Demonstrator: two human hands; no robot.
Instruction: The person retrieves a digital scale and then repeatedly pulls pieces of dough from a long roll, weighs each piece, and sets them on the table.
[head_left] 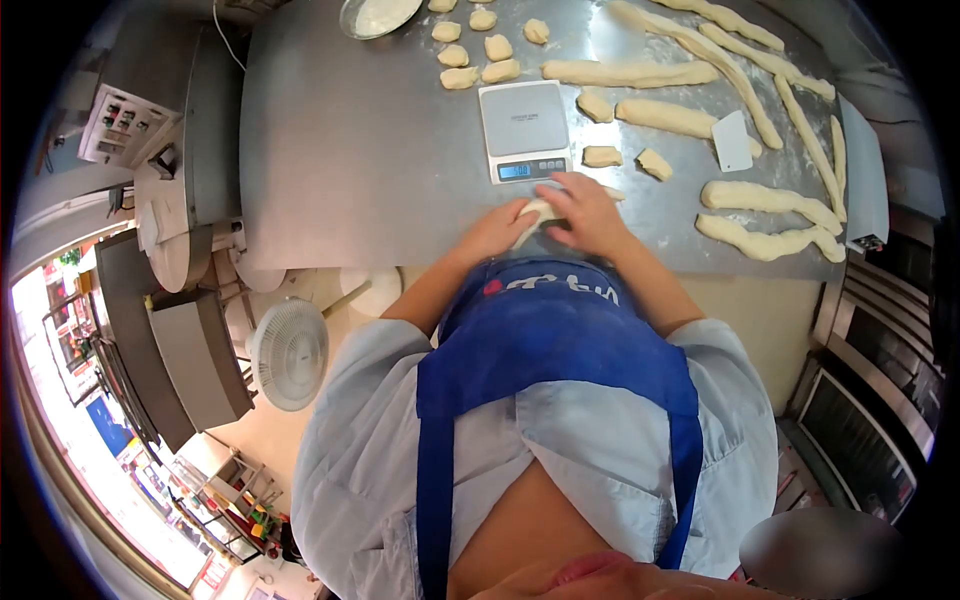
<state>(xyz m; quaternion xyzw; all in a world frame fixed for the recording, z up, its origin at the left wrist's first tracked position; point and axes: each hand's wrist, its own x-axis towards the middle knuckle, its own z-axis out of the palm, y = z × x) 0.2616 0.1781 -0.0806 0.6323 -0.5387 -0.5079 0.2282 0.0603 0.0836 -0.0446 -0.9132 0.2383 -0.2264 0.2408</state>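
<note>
Both hands are close together at the near edge of the metal table, just below a white digital scale (pixel 524 128). My left hand (pixel 497 230) has its fingertips closed on the left side of a pale dough piece (pixel 537 212). From the right, my right hand (pixel 588 212) reaches over the same dough with its fingers bent round it. The scale's pan holds nothing, and its blue display is lit. Right of the scale lie short dough pieces (pixel 602 156) and a thick dough strip (pixel 668 117), with a white scraper (pixel 732 142) at its right end.
Several small dough lumps (pixel 498 47) lie beyond the scale, near a bowl of flour (pixel 380 14). Long dough ropes (pixel 770 208) stretch over the floured right side of the metal table (pixel 340 130). A white fan (pixel 290 353) stands at the lower left.
</note>
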